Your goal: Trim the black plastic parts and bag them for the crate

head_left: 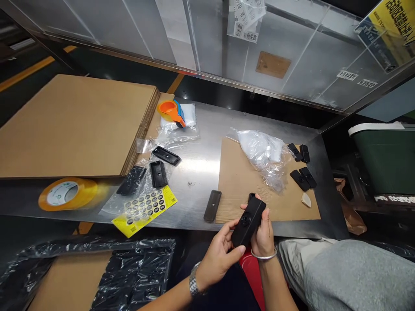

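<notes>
Both my hands hold a black rectangular plastic case (249, 222) with a round, lens-like fitting on its upper face. My left hand (218, 255), below a metal watch, grips its lower left end. My right hand (263, 233), with a bangle at the wrist, closes round its right side. Behind its far end, a bit of another small black part (251, 196) shows; whether I hold that too, I cannot tell. Left of my hands, a flat dark cover (212, 206) lies partly over the cardboard sheet's edge. Several similar black pieces (300, 180) lie on the sheet's right side.
On the steel table (201, 172) are a cardboard sheet (233, 172), a clear bag with white contents (261, 147), black trays (158, 174), yellow sticker sheet (168, 196), tape roll (87, 194) and orange tape dispenser (170, 111). Stacked cardboard (78, 125) fills the left. A green bin (385, 160) stands right.
</notes>
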The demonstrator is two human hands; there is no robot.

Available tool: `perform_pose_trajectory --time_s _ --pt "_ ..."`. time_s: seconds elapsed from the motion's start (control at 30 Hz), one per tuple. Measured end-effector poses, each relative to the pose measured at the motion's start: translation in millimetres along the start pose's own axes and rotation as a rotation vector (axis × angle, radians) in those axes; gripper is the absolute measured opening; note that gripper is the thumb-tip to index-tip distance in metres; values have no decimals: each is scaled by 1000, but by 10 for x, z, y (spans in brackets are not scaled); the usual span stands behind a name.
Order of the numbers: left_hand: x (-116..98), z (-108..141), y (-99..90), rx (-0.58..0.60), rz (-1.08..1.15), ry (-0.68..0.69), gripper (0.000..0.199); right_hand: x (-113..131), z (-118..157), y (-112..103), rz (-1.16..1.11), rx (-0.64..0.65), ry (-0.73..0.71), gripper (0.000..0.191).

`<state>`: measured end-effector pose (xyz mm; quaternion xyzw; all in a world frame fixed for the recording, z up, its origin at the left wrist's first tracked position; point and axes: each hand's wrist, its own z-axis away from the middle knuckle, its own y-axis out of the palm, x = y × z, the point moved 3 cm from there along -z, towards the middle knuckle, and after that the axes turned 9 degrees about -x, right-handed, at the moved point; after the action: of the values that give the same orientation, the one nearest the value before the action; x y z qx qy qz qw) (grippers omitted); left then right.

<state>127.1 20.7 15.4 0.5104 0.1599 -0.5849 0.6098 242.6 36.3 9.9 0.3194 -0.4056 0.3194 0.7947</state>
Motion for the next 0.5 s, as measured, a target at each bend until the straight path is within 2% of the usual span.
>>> perform_pose_trajectory --time_s 0.07,0.13,0.17,0.2,0.27,0.33,0.4,0.5 --pt "112 -69 -75 2 -53 34 53 -82 -93 -41 102 27 -32 53" --pt "260 -202 -238 -104 -286 89 44 -202 -269 -86 393 -10 -89 52" --pt "338 -288 -350 -207 -450 118 39 -268 -384 -100 569 -47 -117 52" --pt "403 -379 -481 -364 -652 158 38 -335 -509 -101 731 -89 -140 52" --pt "541 -565 -719 -571 -802 162 46 -464 -761 -57 956 -146 -154 51" --pt "655 -728 -915 -698 -883 150 60 -575 -979 35 1045 -162 -143 50" --pt "733 -841 -1055 -751 -940 140 65 -653 -1138 138 1118 -168 -132 48" --pt "777 -905 -1166 -749 -981 138 51 -704 -1257 249 1164 -157 -131 42"
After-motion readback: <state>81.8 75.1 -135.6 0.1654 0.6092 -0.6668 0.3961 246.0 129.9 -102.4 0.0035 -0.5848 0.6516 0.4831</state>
